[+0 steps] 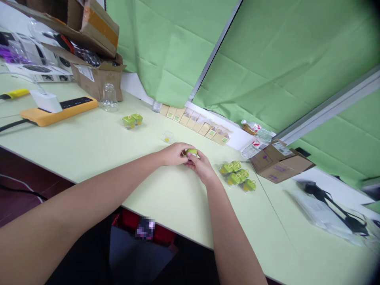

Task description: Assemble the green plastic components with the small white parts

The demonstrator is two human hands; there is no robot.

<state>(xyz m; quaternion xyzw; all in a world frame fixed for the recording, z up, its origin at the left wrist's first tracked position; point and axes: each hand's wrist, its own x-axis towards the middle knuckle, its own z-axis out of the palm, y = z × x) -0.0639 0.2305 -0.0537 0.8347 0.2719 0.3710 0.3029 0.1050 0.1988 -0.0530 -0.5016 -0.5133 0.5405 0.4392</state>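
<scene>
Over the middle of the table, my left hand [174, 153] and my right hand [204, 169] meet around a small green cover [191, 151]. Fingers of both hands are closed on it and hide most of its shape. Just beyond my left hand lies a small clear plastic box [168, 137] with a yellow spot in it and no green top. To the right of my right hand stands a cluster of several clear boxes with green covers and yellowish loops [235, 178]. Two more green-covered boxes [132, 120] sit to the left, farther back.
A row of small beige cartons [194, 122] lines the table's back edge. An orange power strip [59, 111], a clear jar [109, 97] and an open cardboard box [96, 77] stand left. Another cardboard box [274, 162], plastic bottles [255, 146] and a black strap [335, 208] lie right.
</scene>
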